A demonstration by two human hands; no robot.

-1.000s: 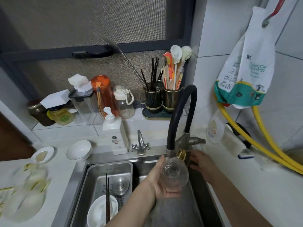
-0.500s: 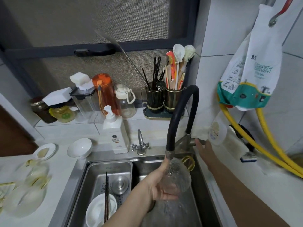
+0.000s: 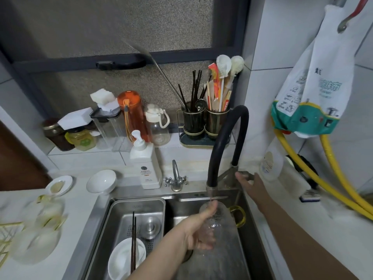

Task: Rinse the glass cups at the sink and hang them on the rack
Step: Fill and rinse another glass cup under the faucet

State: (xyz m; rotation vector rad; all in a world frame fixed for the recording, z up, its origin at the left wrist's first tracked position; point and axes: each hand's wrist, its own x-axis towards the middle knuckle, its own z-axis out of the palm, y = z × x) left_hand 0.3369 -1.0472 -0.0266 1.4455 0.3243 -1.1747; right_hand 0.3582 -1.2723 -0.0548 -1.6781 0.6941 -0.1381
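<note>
Left hand [image 3: 198, 229] grips cup [image 3: 217, 223] (under faucet [image 3: 226, 142]).

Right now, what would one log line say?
step: rinsing | left hand: holds glass cup under spout | right hand: on faucet handle

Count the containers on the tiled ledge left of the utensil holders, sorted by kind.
Jars: 2
Drinking bottles: 2
Clear canister: 1
Total: 5
</note>
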